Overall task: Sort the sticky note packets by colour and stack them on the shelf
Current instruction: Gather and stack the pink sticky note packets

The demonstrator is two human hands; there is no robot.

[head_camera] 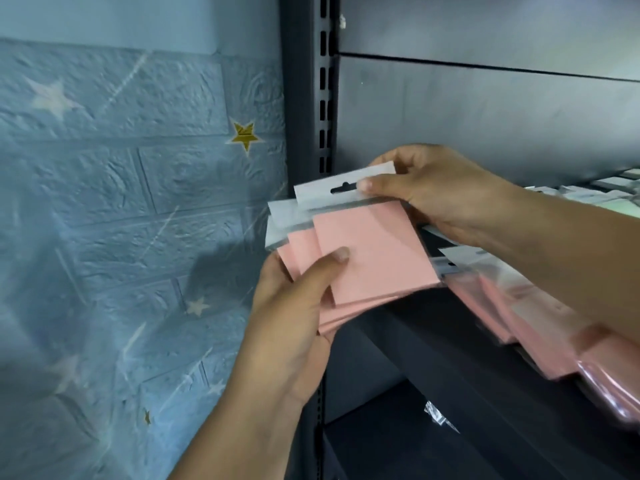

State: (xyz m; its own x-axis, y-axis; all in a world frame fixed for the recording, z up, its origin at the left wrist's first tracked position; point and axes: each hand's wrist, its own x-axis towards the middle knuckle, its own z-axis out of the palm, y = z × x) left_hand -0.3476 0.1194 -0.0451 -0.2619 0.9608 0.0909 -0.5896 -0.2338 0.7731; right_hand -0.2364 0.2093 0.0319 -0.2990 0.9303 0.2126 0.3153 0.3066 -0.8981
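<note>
There is one view only, from a wide-angle camera worn on the person's head. It looks forward and down, close in on the two hands, the left hand [294,306] and the right hand [433,195], which meet near the middle of the frame. It faces the corner where a blue wall [121,202] on the left meets a dark shelf [450,341] on the right. The shelf edge runs slantwise down to the right, and straight lines bow toward the frame's edges.
</note>
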